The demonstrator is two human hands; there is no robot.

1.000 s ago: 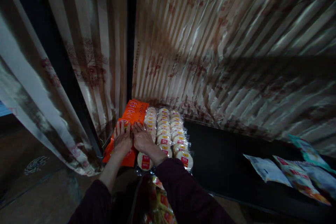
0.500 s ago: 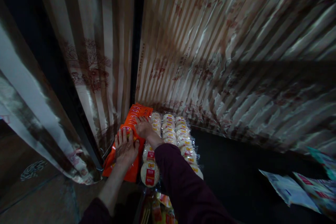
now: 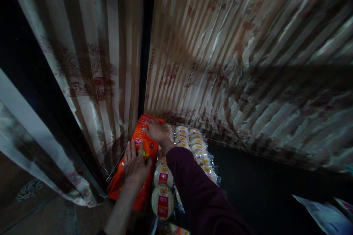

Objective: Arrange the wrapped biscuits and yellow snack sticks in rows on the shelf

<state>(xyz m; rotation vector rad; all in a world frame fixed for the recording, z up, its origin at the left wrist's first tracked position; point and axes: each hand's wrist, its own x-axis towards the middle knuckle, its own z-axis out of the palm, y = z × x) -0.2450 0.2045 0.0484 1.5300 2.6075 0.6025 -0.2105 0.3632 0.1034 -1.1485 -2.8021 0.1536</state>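
Observation:
Orange packets (image 3: 143,185) lie overlapped in a row at the left end of the dark shelf. My left hand (image 3: 136,165) rests flat on the nearer packets with its fingers spread. Further back, my right hand (image 3: 154,130) lies on the upper part of the same row, its fingers stretched out. Right beside the packets are rows of round, clear-wrapped cakes (image 3: 163,201) with red and yellow labels. My right forearm hides part of these rows.
A striped printed curtain (image 3: 193,62) hangs behind and to the left, with a dark upright post (image 3: 147,44) at the corner. Pale packets (image 3: 322,211) lie on the black surface (image 3: 248,180) at the right. More packets (image 3: 178,230) show at the bottom edge.
The view has shifted, so the packets and cakes appear lower and larger. My right hand has slid slightly toward the back left over the orange packets. My left hand stays on them.

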